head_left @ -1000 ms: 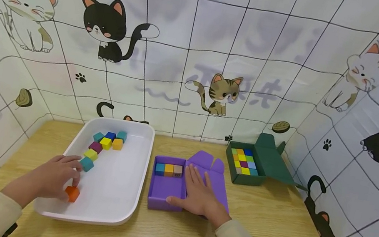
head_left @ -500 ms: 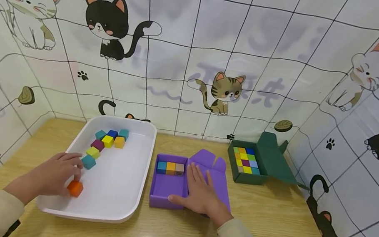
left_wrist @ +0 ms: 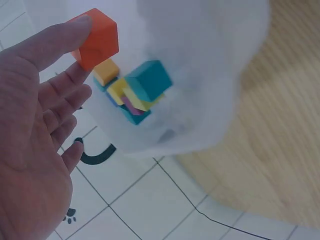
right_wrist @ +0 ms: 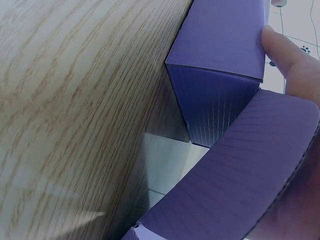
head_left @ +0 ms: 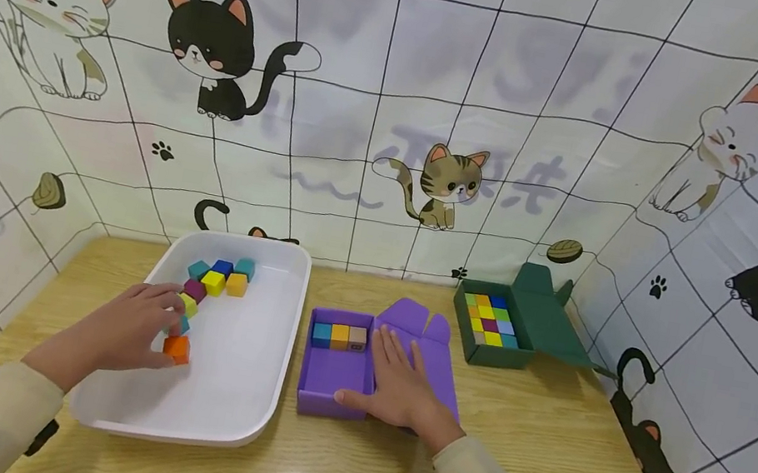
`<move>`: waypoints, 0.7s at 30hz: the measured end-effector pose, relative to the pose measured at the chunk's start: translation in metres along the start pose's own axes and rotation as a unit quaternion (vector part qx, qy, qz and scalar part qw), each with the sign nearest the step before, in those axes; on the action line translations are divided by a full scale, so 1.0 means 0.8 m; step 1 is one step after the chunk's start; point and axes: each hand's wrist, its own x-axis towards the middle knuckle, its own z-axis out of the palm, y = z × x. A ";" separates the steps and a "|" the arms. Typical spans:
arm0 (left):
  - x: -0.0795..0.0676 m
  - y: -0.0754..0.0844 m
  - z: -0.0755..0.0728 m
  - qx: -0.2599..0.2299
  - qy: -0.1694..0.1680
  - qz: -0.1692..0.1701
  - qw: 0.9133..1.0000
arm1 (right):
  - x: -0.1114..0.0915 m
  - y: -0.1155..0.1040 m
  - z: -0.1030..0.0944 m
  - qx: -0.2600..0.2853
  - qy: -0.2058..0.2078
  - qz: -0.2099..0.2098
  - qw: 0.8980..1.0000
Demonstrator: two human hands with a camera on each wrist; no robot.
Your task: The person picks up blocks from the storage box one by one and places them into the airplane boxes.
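Over the left part of the white tray (head_left: 227,404), my left hand (head_left: 129,332) pinches an orange cube (left_wrist: 100,39) between thumb and fingertips. Behind that cube lie a teal cube (left_wrist: 149,81), a yellow-green cube (head_left: 188,304) and a purple cube (head_left: 194,289), partly covered by the fingers in the head view. My right hand (head_left: 401,388) rests with straight fingers on the opened lid (head_left: 436,365) of a purple cardboard box (head_left: 329,409), its thumb at the box's near side. Inside the box, a blue, an orange and a tan cube (head_left: 357,339) stand in a row along the back wall.
More cubes, such as a yellow cube (head_left: 212,283) and an orange-yellow cube (head_left: 237,284), lie at the tray's back. A green box (head_left: 498,357) with its lid open holds several coloured cubes at the back right. A cat-patterned wall sheet (head_left: 343,95) borders the wooden table (head_left: 539,451).
My left hand has picked the orange cube up from the tray's near left and moved it forward and slightly right. The right hand has stayed on the purple lid.
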 end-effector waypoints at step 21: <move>0.093 0.070 -0.046 -0.034 0.036 0.057 0.997 | -0.001 0.001 -0.001 0.004 0.003 -0.005 1.000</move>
